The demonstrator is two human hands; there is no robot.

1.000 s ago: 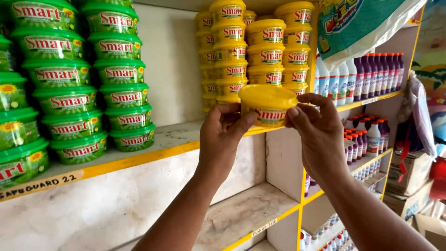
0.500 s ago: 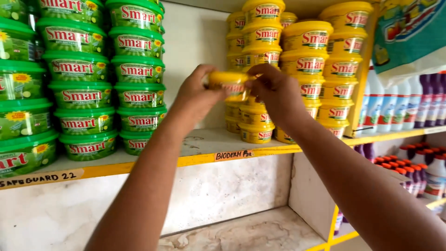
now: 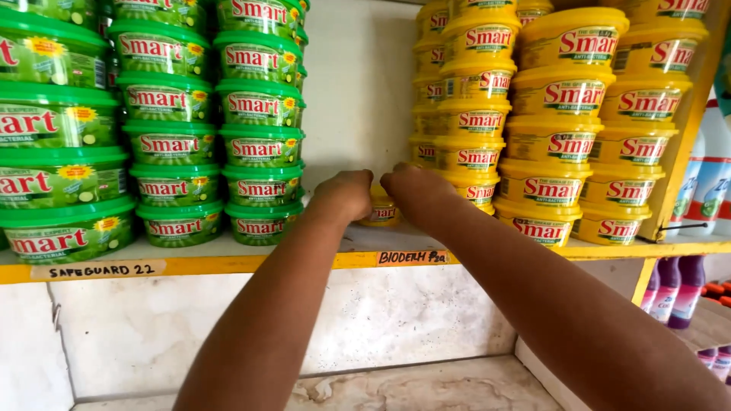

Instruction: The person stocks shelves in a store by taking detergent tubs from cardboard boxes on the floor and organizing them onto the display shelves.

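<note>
Left hand (image 3: 346, 194): middle of the frame, knuckles toward the camera, fingers curled onto the left side of the yellow tub (image 3: 381, 209)
Right hand (image 3: 411, 190): just right of the left one, fingers folded over the tub's right side and top; both hands clamp the same tub
Yellow tub: mostly hidden behind the knuckles, only a strip of its lid and label showing between and below the hands; it sits low at the shelf board (image 3: 365, 242), whether resting on it or just above I cannot tell
Gap: bare stretch of shelf in the centre, between the green stacks (image 3: 259, 129) at left and the yellow stacks (image 3: 563, 122) at right
Neighbours: the nearest yellow stack (image 3: 468, 144) stands just beside the right hand
Shelf edge: yellow strip (image 3: 228, 264) with handwritten paper tags
Doing it well: I judge the tub should go down flat, label facing out, snug to the yellow stack, the right knuckles kept from nudging that column
Lower right: purple bottles (image 3: 678, 293) on a lower shelf
</note>
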